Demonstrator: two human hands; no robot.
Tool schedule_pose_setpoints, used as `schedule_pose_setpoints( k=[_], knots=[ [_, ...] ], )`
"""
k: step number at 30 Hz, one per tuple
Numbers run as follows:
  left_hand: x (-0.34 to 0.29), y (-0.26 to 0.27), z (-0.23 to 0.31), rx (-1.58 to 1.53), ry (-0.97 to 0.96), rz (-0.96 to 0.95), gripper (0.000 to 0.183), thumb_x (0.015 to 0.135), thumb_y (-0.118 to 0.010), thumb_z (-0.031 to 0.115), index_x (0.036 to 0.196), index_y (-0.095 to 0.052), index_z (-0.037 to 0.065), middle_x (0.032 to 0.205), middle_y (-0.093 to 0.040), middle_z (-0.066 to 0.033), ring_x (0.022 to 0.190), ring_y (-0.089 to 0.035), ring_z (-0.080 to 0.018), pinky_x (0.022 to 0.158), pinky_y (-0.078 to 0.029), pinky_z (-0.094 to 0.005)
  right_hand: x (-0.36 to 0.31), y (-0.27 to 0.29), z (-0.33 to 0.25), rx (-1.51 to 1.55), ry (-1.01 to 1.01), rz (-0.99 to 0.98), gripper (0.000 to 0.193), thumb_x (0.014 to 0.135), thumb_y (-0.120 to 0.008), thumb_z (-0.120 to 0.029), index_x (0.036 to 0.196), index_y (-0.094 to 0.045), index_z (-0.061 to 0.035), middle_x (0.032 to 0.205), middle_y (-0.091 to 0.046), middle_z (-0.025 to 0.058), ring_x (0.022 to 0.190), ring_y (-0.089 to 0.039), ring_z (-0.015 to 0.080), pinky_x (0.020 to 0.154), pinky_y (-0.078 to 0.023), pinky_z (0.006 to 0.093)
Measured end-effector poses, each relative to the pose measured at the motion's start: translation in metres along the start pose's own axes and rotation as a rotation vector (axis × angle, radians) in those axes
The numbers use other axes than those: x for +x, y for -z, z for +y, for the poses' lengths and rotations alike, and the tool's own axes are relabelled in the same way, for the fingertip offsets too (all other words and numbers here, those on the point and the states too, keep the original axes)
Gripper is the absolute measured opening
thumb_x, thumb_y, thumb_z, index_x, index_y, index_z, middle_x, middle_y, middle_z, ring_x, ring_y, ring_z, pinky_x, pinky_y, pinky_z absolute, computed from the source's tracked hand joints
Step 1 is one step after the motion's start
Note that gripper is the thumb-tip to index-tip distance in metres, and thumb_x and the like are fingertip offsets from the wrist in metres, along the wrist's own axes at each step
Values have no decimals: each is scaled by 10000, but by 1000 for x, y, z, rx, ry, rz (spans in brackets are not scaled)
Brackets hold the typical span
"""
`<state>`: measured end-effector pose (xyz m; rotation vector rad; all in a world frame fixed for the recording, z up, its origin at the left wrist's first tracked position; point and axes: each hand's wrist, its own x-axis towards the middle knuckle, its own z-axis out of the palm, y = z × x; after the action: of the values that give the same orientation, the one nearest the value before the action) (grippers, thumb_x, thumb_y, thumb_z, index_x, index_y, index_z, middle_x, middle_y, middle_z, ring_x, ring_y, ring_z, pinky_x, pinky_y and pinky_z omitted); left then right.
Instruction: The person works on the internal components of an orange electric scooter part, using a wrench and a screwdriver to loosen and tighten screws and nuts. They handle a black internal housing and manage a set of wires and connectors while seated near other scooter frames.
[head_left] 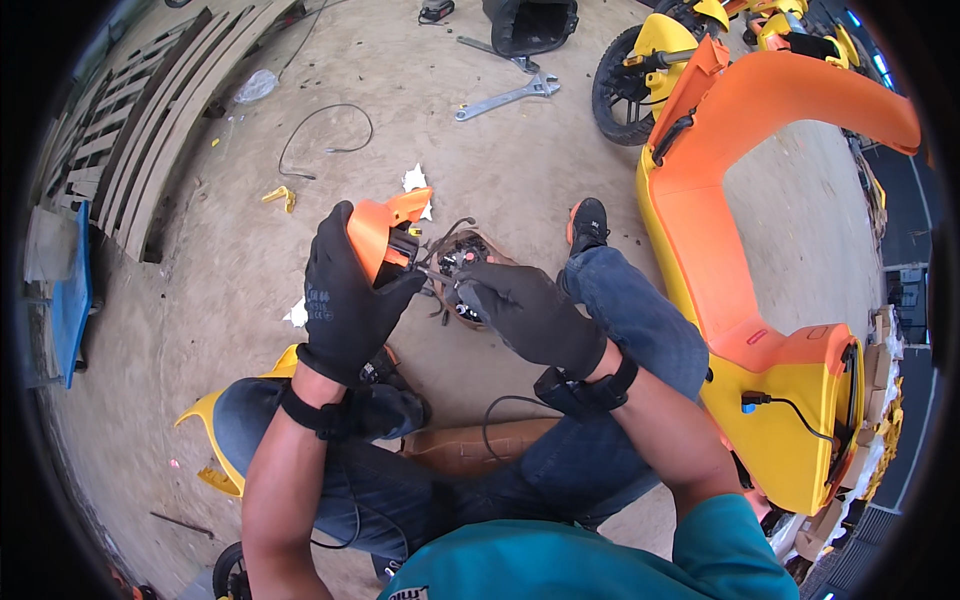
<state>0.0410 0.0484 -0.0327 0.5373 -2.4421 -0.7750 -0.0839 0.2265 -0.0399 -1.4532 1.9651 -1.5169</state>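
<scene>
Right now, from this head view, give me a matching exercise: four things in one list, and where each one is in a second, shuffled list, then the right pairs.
Things:
1. orange part
2. spanner
3. large orange and yellow body shell
4. left hand

Places:
A. lying on the dirt floor near the top of the picture
B. standing on the person's right
C. gripped in the left hand
D. in a black glove, across from the right hand

Pairs: 1-C, 2-A, 3-B, 4-D
</scene>
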Motion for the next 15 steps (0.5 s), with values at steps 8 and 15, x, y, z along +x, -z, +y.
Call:
schedule_pose_setpoints(
  k=[8, 15],
  knots=[
    [10, 0, 1, -49, -86, 108, 723, 694, -861, 174, 1291, -485, 16, 1153, -583, -189, 1039, -610, -371, 893, -496, -406, 5, 11, -19, 174, -324, -181, 152, 934, -611, -175, 1043, -660, -82, 716, -601, 66, 540, -522, 243, 534, -440, 344],
    [0, -2, 13, -82, 202, -63, 580, 718, -830, 201, 1189, -531, 43, 1060, -569, -134, 941, -627, -293, 820, -505, -385, 21, 17, -20, -819, 143, 18, 249, 808, -677, -176, 1051, -658, -124, 915, -633, 39, 752, -617, 256, 654, -506, 386]
  ],
)
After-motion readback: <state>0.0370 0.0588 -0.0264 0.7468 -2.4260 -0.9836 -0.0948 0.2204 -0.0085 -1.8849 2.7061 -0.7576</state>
